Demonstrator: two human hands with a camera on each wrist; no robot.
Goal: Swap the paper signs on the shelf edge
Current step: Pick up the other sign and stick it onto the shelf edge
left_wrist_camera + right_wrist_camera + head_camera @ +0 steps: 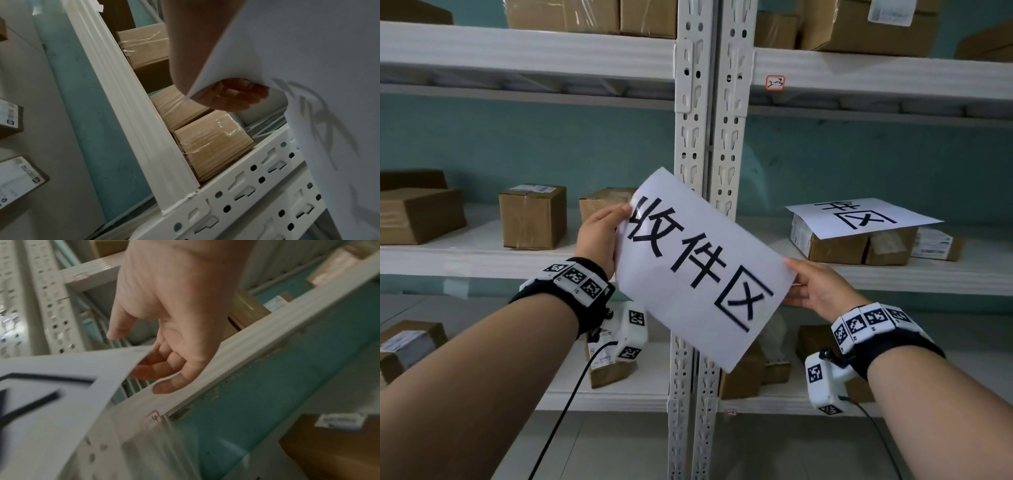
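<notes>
spanning tilted between both hands [599, 236], paper sign [698, 267].

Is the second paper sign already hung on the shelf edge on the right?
No, the second sign lies flat on top of the boxes on the right shelf, not on its edge.

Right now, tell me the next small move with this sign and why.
Probably level the sign and bring it to a shelf edge. Both hands, left and right, hold it tilted in the air in front of the post, and the other sign lies on boxes.
</notes>
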